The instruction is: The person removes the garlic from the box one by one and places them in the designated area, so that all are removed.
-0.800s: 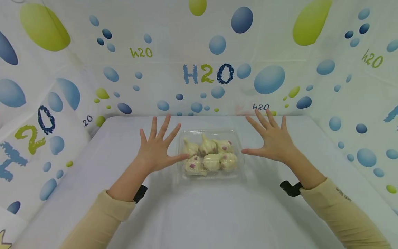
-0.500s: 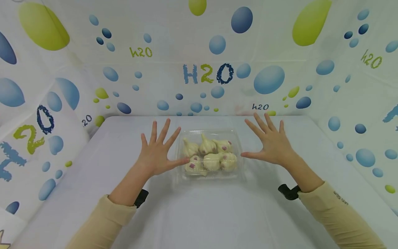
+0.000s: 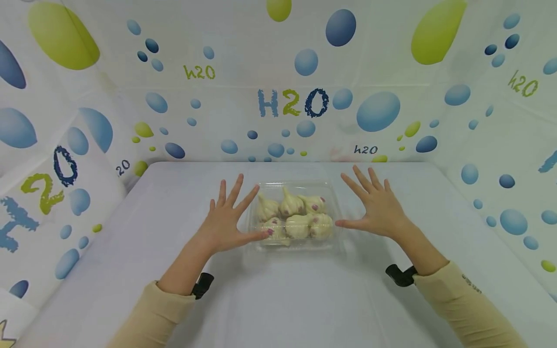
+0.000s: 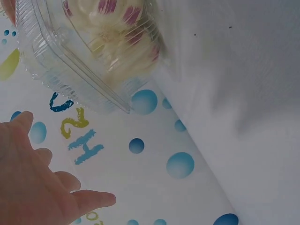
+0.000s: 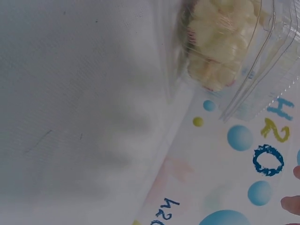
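A clear plastic box (image 3: 300, 245) stands in the middle of the table, with several garlic bulbs (image 3: 298, 226) in two rows inside it. On its left side is my left hand (image 3: 222, 227), fingers spread; the thumb overlaps the box's left edge in the head view, and contact cannot be told. My right hand (image 3: 380, 208) is spread to the right of the box, thumb towards it, holding nothing. The left wrist view shows the box (image 4: 75, 61) beyond my left hand (image 4: 37, 187). In the right wrist view, the box (image 5: 253, 79) appears above fingertips (image 5: 293, 205) at the edge.
A white cloth covers the table (image 3: 300, 299). Behind and at both sides hangs a white curtain (image 3: 235, 111) with blue and green drops and H2O lettering. A black wrist device (image 3: 202, 285) is on the left wrist, another black device (image 3: 401, 275) on the right.
Both hands have come down and nearer the table's front, the left also shifting slightly right and the right slightly left. The box has stayed in place.
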Action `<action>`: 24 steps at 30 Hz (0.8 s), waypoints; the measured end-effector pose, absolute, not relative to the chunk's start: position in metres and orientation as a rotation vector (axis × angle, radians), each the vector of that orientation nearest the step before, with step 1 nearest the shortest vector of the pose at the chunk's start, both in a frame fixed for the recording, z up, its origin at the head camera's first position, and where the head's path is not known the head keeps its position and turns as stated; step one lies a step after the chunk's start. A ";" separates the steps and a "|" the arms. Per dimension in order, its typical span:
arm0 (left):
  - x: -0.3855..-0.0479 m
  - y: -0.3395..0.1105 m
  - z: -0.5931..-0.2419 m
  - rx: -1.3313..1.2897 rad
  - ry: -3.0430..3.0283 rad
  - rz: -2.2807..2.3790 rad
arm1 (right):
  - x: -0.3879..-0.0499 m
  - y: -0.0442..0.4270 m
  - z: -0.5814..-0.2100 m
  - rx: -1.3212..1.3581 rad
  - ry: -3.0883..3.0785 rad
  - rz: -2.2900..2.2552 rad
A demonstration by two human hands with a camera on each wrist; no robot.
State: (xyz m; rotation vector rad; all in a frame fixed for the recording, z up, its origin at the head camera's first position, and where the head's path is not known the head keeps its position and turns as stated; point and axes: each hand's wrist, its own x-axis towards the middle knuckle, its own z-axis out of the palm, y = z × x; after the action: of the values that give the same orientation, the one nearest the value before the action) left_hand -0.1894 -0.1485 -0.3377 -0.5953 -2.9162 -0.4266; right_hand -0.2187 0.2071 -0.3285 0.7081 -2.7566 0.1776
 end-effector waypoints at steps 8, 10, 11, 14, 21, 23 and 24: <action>-0.190 -0.147 -0.346 -0.603 -2.906 -0.536 | -0.218 0.206 -0.336 0.712 -2.772 0.228; -0.189 -0.146 -0.347 -0.594 -2.908 -0.553 | -0.218 0.205 -0.339 0.712 -2.773 0.244; -0.189 -0.146 -0.348 -0.594 -2.906 -0.563 | -0.218 0.205 -0.340 0.712 -2.776 0.253; -0.188 -0.146 -0.350 -0.595 -2.905 -0.608 | -0.218 0.204 -0.343 0.710 -2.785 0.280; -0.187 -0.144 -0.359 -0.600 -2.916 -0.776 | -0.219 0.201 -0.350 0.707 -2.815 0.316; -0.187 -0.143 -0.360 -0.593 -2.919 -0.814 | -0.219 0.200 -0.351 0.710 -2.831 0.322; -0.187 -0.143 -0.361 -0.591 -2.921 -0.833 | -0.219 0.200 -0.352 0.712 -2.834 0.329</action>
State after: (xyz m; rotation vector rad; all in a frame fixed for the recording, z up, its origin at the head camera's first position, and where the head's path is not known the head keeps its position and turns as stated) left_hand -0.1865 -0.1427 -0.3612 -0.5905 -2.9210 -0.8325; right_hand -0.2191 0.1997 -0.3520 0.7117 -2.8339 0.3292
